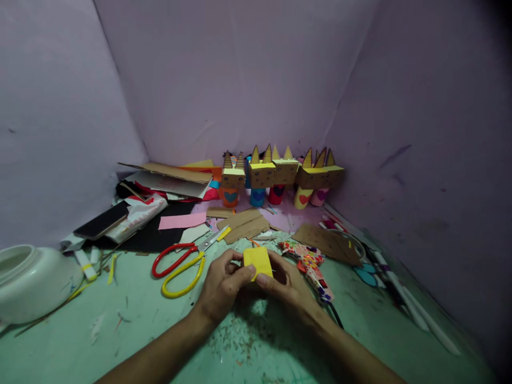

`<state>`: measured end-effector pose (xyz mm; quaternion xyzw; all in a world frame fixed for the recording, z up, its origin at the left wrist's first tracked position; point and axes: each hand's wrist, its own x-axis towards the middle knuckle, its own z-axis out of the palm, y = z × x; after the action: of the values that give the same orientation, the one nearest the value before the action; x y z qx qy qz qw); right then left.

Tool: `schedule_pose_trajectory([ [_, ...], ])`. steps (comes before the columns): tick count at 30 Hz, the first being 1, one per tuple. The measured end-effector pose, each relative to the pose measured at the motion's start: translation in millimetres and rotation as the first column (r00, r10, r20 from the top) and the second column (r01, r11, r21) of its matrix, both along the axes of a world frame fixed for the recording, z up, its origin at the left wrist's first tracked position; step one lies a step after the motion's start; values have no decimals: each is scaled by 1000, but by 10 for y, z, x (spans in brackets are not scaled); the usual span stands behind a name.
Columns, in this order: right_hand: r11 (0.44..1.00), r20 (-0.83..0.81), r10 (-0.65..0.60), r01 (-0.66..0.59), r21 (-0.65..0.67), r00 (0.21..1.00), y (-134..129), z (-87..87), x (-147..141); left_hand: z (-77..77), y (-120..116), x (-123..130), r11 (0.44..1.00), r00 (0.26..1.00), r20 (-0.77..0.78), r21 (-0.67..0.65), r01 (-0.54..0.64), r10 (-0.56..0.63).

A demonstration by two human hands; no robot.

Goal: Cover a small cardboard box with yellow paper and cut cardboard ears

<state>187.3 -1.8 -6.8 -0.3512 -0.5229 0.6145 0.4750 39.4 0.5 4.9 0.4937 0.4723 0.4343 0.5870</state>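
A small piece with a flat yellow top (pixel 258 262) is held between my two hands, above the green table (pixel 152 330). My left hand (pixel 225 284) grips its left side, with the thumb on the yellow face. On the other side my right hand (pixel 288 281) holds it, thumb at the lower edge. The fingers behind and under the piece are partly hidden. Scissors with red and yellow handles (pixel 183 288) lie open just left of my left hand. Right of my right hand rests a glue gun with a colourful patterned body (pixel 310 261).
Cardboard-headed figures with pointed ears (pixel 262 173) stand along the back wall. Cardboard and paper sheets (pixel 172 178) are piled at back left, above a white pot (pixel 40 282). Brown cardboard (pixel 330 242) and white pens (pixel 404 298) lie on the right.
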Motion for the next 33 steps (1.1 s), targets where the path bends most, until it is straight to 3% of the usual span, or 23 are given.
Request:
schedule_pose_trajectory([
  [3,999,-37,32,-32,-16,999,27,-81,44,-10,-9,-2,999,999,-2,20,42,-42],
  [8,991,47,-108,111,-71,993,24,-78,88,-60,-38,-10,990,992,7,64,126,-126],
  [14,992,113,-123,118,46,986,-30,-31,67,-17,-49,-33,972,982,-8,140,188,-188],
  [21,991,82,-63,53,124,995,-41,-12,107,14,-67,-63,954,986,-134,272,129,-95],
  [29,981,115,-51,28,194,992,-7,-33,175,-5,-79,-23,948,993,-50,296,116,-106],
  [33,975,118,-34,7,224,992,-15,-19,188,-21,-77,-45,915,991,-105,386,120,-85],
])
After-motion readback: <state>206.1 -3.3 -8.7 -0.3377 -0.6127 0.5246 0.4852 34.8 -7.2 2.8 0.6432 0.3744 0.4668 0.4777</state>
